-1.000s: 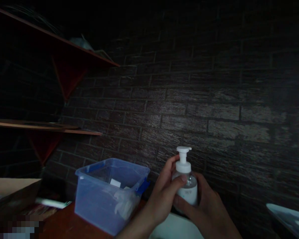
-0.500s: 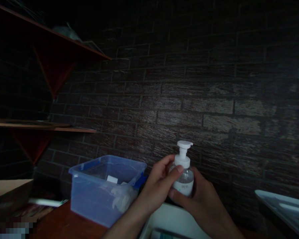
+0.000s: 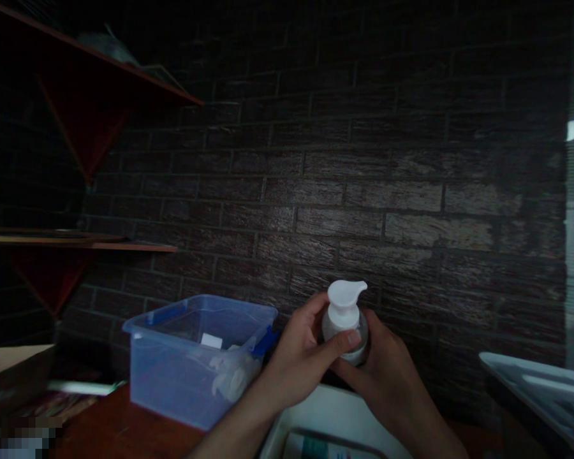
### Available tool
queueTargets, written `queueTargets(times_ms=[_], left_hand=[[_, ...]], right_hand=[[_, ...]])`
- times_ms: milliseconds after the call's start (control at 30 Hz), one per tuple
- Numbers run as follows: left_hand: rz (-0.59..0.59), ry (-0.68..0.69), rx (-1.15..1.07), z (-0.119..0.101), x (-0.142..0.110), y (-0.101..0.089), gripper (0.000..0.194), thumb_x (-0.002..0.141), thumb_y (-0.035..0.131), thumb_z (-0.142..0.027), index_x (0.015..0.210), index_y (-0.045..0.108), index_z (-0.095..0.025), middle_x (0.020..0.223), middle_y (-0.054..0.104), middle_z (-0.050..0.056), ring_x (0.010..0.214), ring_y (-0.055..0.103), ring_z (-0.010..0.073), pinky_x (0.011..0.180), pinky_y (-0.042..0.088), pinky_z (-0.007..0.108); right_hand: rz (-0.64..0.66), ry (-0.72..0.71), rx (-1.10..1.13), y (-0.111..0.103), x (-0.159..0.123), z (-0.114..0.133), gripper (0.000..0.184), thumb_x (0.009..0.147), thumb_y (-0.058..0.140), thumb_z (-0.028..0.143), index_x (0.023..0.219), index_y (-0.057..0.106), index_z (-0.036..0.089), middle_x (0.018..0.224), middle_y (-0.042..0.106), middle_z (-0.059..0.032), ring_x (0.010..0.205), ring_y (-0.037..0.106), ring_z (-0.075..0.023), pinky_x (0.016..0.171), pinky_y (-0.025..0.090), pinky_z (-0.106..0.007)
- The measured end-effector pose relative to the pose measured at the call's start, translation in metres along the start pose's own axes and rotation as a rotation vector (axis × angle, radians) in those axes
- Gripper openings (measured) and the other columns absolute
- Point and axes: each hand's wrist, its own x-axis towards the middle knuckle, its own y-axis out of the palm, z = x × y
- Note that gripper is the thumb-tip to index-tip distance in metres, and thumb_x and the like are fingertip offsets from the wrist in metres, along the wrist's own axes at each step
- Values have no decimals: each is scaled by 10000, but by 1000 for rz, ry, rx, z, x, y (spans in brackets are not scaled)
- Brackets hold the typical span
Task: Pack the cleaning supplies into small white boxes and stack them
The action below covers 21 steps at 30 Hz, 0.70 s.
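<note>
Between both hands is a clear pump bottle (image 3: 345,324) with a white pump top, its spout toward the upper right. The pump head tips toward me, so I look down on it. My left hand (image 3: 302,357) is closed around the bottle's left side, its thumb across the front. My right hand (image 3: 385,363) wraps the right side and lower part, its fingers partly hidden behind the bottle. Below the hands is a white tray or bin (image 3: 310,408) with a white and green item (image 3: 310,446) in it.
A translucent blue plastic box (image 3: 172,376) holding crumpled white material stands on the reddish wooden table (image 3: 100,421) at left. Wooden shelves (image 3: 138,246) jut from the dark brick wall (image 3: 316,166). A pale-edged flat object (image 3: 540,382) is at right.
The bottle has tilted its top toward me, showing the pump head from above, and its label is now mostly hidden. The view has shifted slightly right.
</note>
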Motion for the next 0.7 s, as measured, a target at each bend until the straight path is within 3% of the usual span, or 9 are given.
queueTargets(times_ms=[267,467,700], left_hand=[[40,43,77,-7,-1,-1,525,867,777,-273,1366,622,-229,1379,632,110,1322,549,330,1091,442,441],[60,155,237,-3,-5,3,503,906,736,-231,1388,597,-271,1418,582,84,1348,530,279,1175,381,435],[83,290,416,-5,-3,4,508,851,776,-160,1326,649,-287,1445,536,77,1389,485,269,1184,386,413]], right_hand=[[-2,-57,60,1,0,-4,521,742,766,267,1241,623,224,1134,735,-76,1004,710,-287,845,564,-395],[-67,-40,13,-1,2,-5,518,713,760,255,1207,621,185,1107,738,-100,1009,711,-310,885,558,-430],[-119,-95,31,-1,4,-15,642,741,670,162,1370,546,208,1317,687,-113,1134,694,-291,975,551,-429]])
